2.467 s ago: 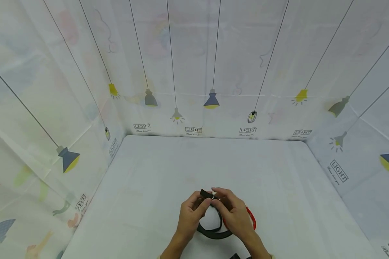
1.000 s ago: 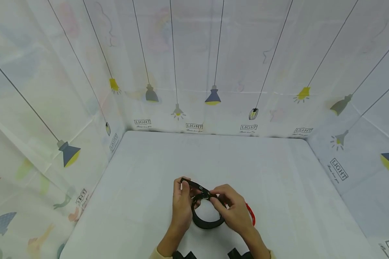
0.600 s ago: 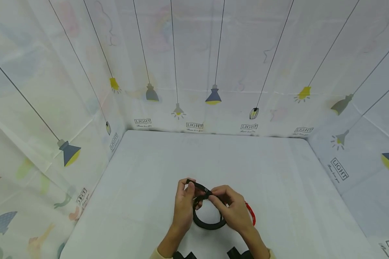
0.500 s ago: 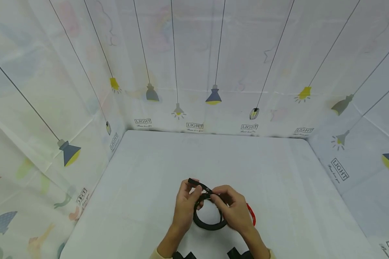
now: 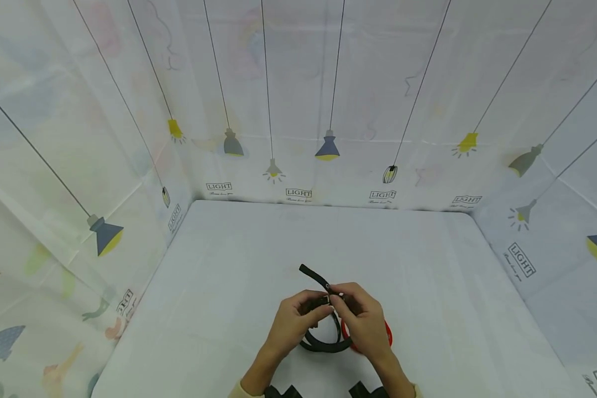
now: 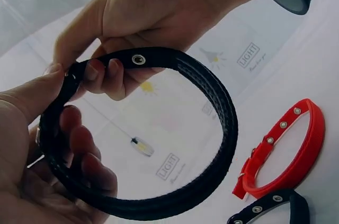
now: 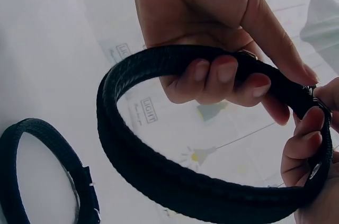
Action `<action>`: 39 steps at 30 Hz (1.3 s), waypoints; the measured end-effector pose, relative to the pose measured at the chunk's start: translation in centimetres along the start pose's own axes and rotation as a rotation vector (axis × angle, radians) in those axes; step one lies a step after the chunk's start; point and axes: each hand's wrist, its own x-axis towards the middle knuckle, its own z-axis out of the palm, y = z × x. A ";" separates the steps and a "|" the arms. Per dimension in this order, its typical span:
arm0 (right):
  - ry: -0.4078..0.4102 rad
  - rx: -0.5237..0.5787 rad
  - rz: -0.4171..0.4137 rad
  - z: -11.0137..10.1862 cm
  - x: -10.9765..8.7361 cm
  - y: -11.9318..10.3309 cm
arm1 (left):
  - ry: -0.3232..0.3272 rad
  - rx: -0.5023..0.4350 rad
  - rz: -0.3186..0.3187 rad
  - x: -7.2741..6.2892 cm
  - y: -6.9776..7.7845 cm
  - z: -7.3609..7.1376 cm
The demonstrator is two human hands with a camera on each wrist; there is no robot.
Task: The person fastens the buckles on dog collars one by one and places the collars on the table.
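Observation:
A black strap collar with metal eyelets and a buckle is held in the air by both hands. Its free tail points up and left past the fingers in the head view. My left hand pinches the band at the buckle's left side. On the other side, my right hand pinches the strap between thumb and fingers. In the left wrist view the collar forms a wide loop, with one eyelet showing by the right hand's fingers. Fingers partly hide the buckle, so how far the strap is threaded cannot be told.
On the white table lies a red collar with eyelets, beyond the right hand. Beside it lies another black collar. A lamp-patterned cloth surrounds the table. Black wrist devices show at the bottom edge.
My left hand has let go of the strap's tail and moved right and down to the band beside the buckle. The tail now stands free, while my right hand stays near the same place.

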 end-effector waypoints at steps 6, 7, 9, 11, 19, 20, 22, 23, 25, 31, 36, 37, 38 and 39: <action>0.002 0.003 0.012 0.0 -0.1 -0.1 | 0.011 -0.035 0.004 -0.2 0.0 0.2; 0.001 0.007 0.017 0.0 -0.1 -0.1 | 0.014 -0.038 0.008 -0.2 0.0 0.2; -0.001 0.012 0.025 0.0 -0.2 -0.1 | 0.022 -0.035 0.014 -0.3 0.0 0.2; -0.005 0.026 0.039 0.0 -0.2 -0.2 | 0.034 -0.026 0.018 -0.3 0.1 0.3; 0.023 0.070 0.177 0.1 -0.3 -0.7 | 0.034 -0.067 0.022 -0.5 -0.1 0.6; 0.033 0.065 0.193 0.1 -0.3 -0.7 | 0.032 -0.074 0.029 -0.5 -0.1 0.6; 0.046 0.050 0.198 0.1 -0.3 -0.6 | 0.028 -0.077 0.046 -0.5 -0.3 0.7; 0.044 0.036 0.184 0.2 -0.3 -0.5 | 0.027 -0.075 0.055 -0.5 -0.3 0.7; 0.040 0.000 0.132 0.2 -0.2 -0.3 | 0.032 -0.064 0.076 -0.4 -0.4 0.7; -0.006 -0.018 0.032 0.3 0.0 -0.2 | 0.091 0.017 0.090 -0.2 -0.4 0.8; 0.001 0.003 0.103 0.3 0.1 -0.3 | 0.102 0.028 0.069 -0.2 -0.3 1.0; 0.002 0.011 0.112 0.3 0.1 -0.4 | 0.105 0.030 0.069 -0.1 -0.2 1.0; 0.004 0.011 0.127 0.3 0.1 -0.4 | 0.107 0.034 0.069 -0.1 -0.2 1.0; 0.004 0.016 0.136 0.3 0.1 -0.4 | 0.110 0.038 0.068 -0.1 -0.2 1.0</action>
